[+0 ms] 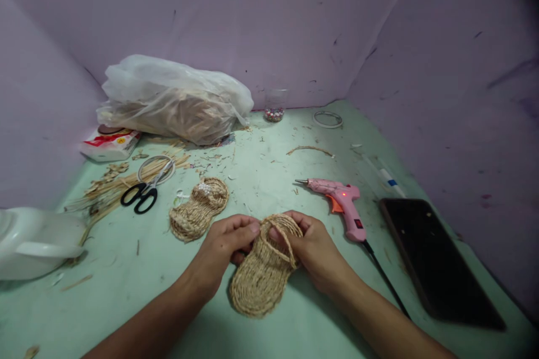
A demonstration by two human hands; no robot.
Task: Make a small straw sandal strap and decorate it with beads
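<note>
A small slipper of coiled, braided straw (259, 283) is held between my two hands, its narrow strap loop lying across the far end. My left hand (229, 241) pinches the slipper's left edge near that end. On the other side, my right hand (314, 247) grips the right edge, its thumb at the strap. A second straw slipper (197, 210), trimmed with white beads, lies on the table to the left. To the right rests a pink hot glue gun (337, 196) with a small light glowing and its nozzle pointing left.
Black-handled scissors (145, 193) lie on loose straw strips (112, 188) at left, near a white jug (37, 244). Behind are a stuffed plastic bag (177, 98), a bead cup (274, 106) and a tape ring (327, 119). A dark phone (438, 261) sits right, beyond the glue gun's cord (385, 277).
</note>
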